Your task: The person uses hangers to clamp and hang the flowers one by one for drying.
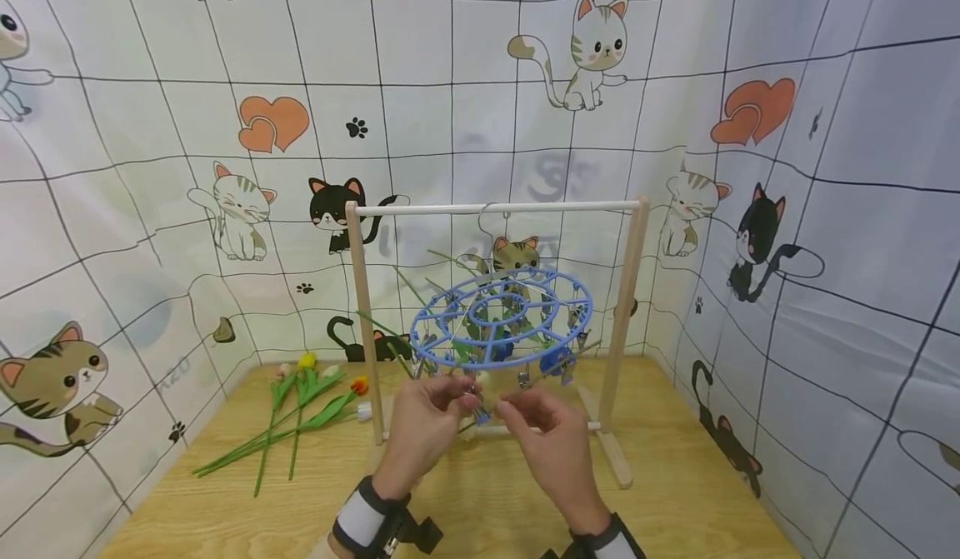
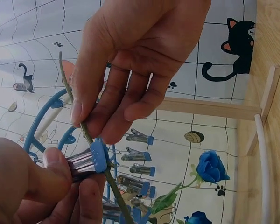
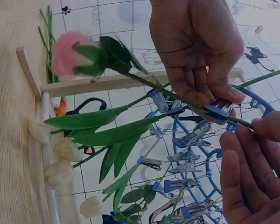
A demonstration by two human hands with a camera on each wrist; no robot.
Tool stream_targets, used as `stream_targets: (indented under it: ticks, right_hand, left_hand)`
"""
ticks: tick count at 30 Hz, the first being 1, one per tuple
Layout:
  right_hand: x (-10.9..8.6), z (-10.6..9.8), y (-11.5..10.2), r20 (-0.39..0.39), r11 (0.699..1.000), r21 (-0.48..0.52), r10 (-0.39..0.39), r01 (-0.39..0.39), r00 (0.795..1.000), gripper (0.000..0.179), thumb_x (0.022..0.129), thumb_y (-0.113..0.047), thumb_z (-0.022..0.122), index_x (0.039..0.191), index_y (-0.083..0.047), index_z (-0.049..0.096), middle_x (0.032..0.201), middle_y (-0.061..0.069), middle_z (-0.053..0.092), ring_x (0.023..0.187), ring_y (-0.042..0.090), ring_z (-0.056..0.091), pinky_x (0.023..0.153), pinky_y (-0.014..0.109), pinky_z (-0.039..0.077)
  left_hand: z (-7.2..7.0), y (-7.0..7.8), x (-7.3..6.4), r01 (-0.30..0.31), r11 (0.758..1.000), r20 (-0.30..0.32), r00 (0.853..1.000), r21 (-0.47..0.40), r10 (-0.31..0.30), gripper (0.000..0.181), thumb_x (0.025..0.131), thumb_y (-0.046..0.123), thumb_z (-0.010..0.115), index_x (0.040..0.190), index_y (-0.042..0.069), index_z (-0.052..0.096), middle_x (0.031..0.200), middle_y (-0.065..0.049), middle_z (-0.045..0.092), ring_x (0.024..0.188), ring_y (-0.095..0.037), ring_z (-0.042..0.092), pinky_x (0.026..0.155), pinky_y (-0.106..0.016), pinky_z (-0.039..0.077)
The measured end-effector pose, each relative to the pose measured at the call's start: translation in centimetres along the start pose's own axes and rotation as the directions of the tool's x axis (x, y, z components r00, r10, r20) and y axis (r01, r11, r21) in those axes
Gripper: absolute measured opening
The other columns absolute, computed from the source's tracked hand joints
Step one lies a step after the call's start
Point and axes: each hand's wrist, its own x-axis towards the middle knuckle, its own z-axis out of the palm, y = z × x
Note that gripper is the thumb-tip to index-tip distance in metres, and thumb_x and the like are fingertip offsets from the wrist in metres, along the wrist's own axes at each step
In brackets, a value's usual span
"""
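Note:
My left hand (image 1: 423, 426) pinches a metal clip with blue tips (image 2: 99, 157), one of several on a round blue hanger (image 1: 491, 351). The fingers of my right hand (image 1: 551, 442) pinch a thin green-brown stem (image 3: 168, 95) close beside the clip. That stem passes across the clip's blue tips, and a pink rose (image 3: 70, 56) is at its far end in the right wrist view. Other clips on the hanger hold white tulips (image 3: 60, 175) and blue roses (image 2: 212, 167), blooms downward.
The hanger hangs by its hook from the white bar (image 1: 420, 209) of a wooden stand (image 1: 628, 292). Left of the stand, loose tulips (image 1: 330, 411) lie on the wooden table (image 1: 690, 492). A cat-print sheet (image 1: 450, 126) surrounds the table at the back and sides.

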Motion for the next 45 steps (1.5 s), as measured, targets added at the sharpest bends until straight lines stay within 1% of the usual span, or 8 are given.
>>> stream_targets:
  ticks: [8,12,16,20,26,31,35,45]
  right_hand:
    - [-0.3,-0.9,-0.3,0.054,0.999,-0.052,0.007,-0.004,0.999,0.01,0.094,-0.01,0.073,0.104,-0.009,0.072,0.097,0.008,0.073,0.082,0.024,0.071,0.07,0.038,0.06]
    - [-0.8,-1.4,1.8,0.065,0.999,-0.055,0.001,0.003,0.998,0.012,0.094,-0.012,0.074,0.106,-0.012,0.072,0.096,0.008,0.073,0.08,0.024,0.071,0.07,0.036,0.059]
    - [-1.5,-1.8,3.9,0.054,0.997,-0.079,-0.012,0.016,0.998,0.014,0.093,-0.015,0.075,0.106,-0.021,0.072,0.095,-0.003,0.073,0.078,0.019,0.071,0.069,0.033,0.059]
    - [-2.0,-2.1,4.4,0.061,0.994,-0.106,0.012,-0.005,0.998,0.013,0.094,-0.019,0.074,0.106,-0.024,0.073,0.094,-0.009,0.073,0.079,0.014,0.071,0.07,0.033,0.058]
    - [-2.4,-2.7,4.3,0.103,0.99,-0.126,0.08,-0.067,0.991,0.013,0.096,-0.029,0.072,0.108,-0.024,0.072,0.094,-0.005,0.073,0.083,0.015,0.071,0.073,0.034,0.058]
    - [-2.7,-2.9,4.5,0.106,0.986,-0.137,0.111,-0.096,0.988,0.012,0.095,-0.029,0.072,0.107,-0.025,0.072,0.093,-0.005,0.073,0.082,0.016,0.071,0.072,0.034,0.058]
    - [-2.9,-2.9,4.8,0.101,0.985,-0.131,0.123,-0.109,0.987,0.01,0.094,-0.029,0.074,0.104,-0.025,0.073,0.09,-0.004,0.074,0.081,0.021,0.071,0.071,0.033,0.059]
    - [-3.3,-2.9,5.0,0.122,0.984,-0.115,0.147,-0.133,0.982,0.01,0.094,-0.027,0.073,0.104,-0.024,0.073,0.092,-0.004,0.073,0.081,0.018,0.071,0.072,0.033,0.059]
  left_hand:
    - [-0.9,0.4,-0.2,-0.087,0.995,0.064,0.994,0.043,0.084,0.012,0.095,0.019,0.072,0.106,0.025,0.072,0.101,0.006,0.073,0.09,-0.01,0.07,0.079,-0.031,0.058]
    - [-1.5,0.1,-0.1,-0.114,0.993,0.079,0.99,0.006,0.113,0.016,0.098,0.019,0.069,0.113,0.021,0.071,0.105,0.003,0.073,0.093,-0.014,0.069,0.08,-0.033,0.058]
    - [-2.3,-0.7,0.2,-0.146,0.989,0.079,0.986,-0.018,0.147,0.019,0.099,0.019,0.067,0.117,0.015,0.07,0.109,-0.002,0.072,0.096,-0.017,0.068,0.081,-0.033,0.058]
    - [-3.0,-0.7,0.4,-0.13,0.992,0.056,0.99,0.007,0.129,0.022,0.1,0.02,0.066,0.121,0.014,0.069,0.112,-0.002,0.071,0.101,-0.016,0.067,0.083,-0.034,0.057]
    - [-3.8,-0.8,0.6,-0.104,0.994,0.031,0.994,0.038,0.103,0.024,0.101,0.025,0.065,0.123,0.016,0.069,0.112,0.003,0.071,0.104,-0.015,0.066,0.088,-0.037,0.056]
    - [-4.5,-1.2,1.0,-0.109,0.994,0.01,0.994,0.031,0.108,0.022,0.103,0.023,0.063,0.122,0.014,0.069,0.109,0.0,0.073,0.102,-0.018,0.066,0.084,-0.037,0.057]
    - [-4.9,-1.4,1.3,-0.064,0.998,-0.011,0.998,0.029,0.064,0.022,0.104,0.025,0.061,0.124,0.019,0.068,0.111,0.001,0.072,0.105,-0.015,0.065,0.08,-0.039,0.056]
    - [-5.7,-2.0,1.8,-0.026,0.999,-0.016,1.0,0.027,0.026,0.025,0.106,0.027,0.057,0.129,0.021,0.065,0.116,0.0,0.071,0.111,-0.019,0.064,0.085,-0.046,0.052]
